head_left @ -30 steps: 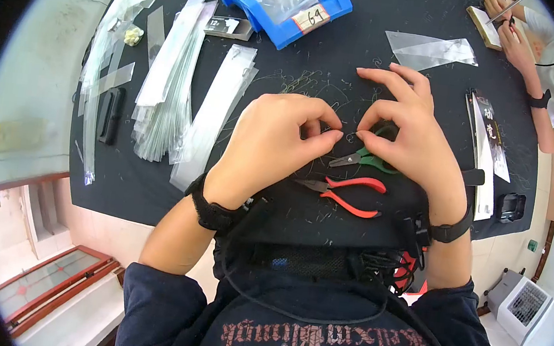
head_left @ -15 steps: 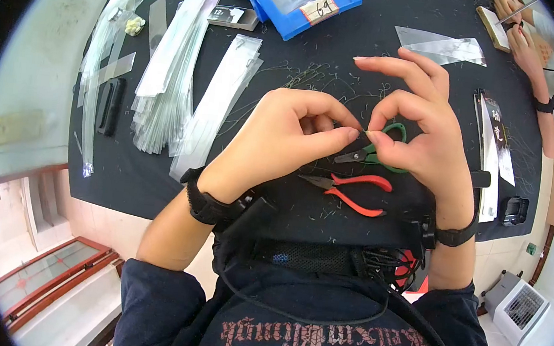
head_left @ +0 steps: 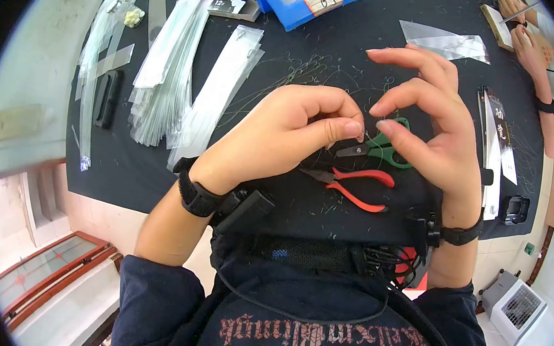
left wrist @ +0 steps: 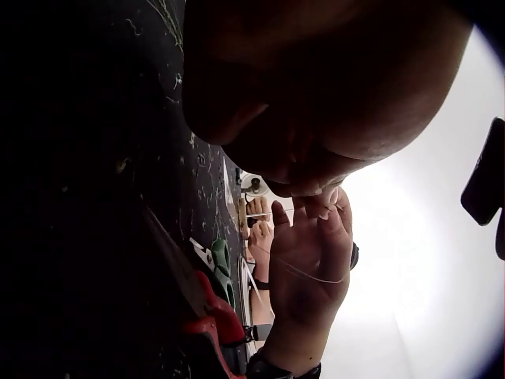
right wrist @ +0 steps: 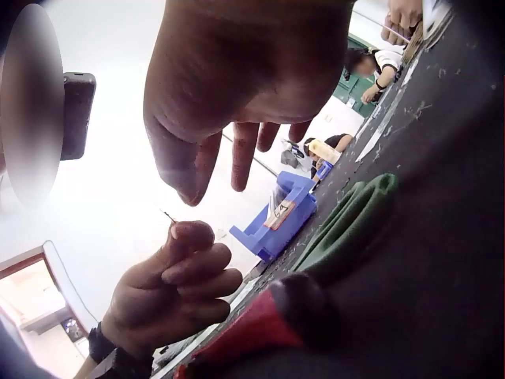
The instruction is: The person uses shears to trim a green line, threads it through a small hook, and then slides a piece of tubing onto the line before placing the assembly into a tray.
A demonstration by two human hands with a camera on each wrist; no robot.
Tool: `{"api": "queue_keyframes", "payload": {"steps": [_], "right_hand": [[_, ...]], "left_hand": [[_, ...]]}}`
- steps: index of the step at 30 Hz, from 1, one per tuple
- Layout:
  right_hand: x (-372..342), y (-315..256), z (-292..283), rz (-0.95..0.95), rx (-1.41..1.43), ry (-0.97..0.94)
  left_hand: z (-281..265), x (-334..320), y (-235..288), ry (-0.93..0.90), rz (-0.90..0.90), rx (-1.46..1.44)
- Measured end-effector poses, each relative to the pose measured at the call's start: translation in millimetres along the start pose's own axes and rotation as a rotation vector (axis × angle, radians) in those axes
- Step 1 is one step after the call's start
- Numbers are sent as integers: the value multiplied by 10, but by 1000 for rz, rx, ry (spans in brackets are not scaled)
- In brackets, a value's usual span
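In the head view my left hand (head_left: 295, 124) pinches a tiny item between thumb and forefinger; its dark tip (right wrist: 167, 215) sticks out in the right wrist view. My right hand (head_left: 434, 122) is just to the right, thumb and forefinger bent close together at a thin line, other fingers raised. That pale line (left wrist: 308, 275) curves across the right palm in the left wrist view. Below the hands lie green-handled scissors (head_left: 387, 151) and red-handled pliers (head_left: 364, 175). A tangle of thin lines (head_left: 308, 71) lies behind the left hand.
Long clear plastic sleeves (head_left: 172, 74) lie at the left, beside a black case (head_left: 109, 98). A blue bin (head_left: 294, 13) of bags stands at the back. Clear strips (head_left: 446, 42), a small black tray (head_left: 515, 210) and another person's arm (head_left: 547, 107) are at the right.
Both hands have moved right in the head view. Their fingertips came together half a second ago and are now slightly apart, uncovering more of the green scissors.
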State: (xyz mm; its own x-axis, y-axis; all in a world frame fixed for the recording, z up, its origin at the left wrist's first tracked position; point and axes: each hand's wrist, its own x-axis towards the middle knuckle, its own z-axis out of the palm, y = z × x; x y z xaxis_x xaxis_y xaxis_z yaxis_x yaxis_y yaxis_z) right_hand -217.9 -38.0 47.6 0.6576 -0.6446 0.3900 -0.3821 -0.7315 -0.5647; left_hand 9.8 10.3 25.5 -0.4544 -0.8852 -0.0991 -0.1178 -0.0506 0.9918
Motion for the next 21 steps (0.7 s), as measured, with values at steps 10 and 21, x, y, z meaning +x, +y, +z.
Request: {"api": "queue_keyframes", "payload": {"steps": [10, 21], "right_hand": [[2, -47, 1, -47, 28, -30], [7, -39, 3, -71, 43, -28]], "left_hand": [[4, -16, 16, -73, -25, -44], [2, -16, 19, -97, -65, -86]]}}
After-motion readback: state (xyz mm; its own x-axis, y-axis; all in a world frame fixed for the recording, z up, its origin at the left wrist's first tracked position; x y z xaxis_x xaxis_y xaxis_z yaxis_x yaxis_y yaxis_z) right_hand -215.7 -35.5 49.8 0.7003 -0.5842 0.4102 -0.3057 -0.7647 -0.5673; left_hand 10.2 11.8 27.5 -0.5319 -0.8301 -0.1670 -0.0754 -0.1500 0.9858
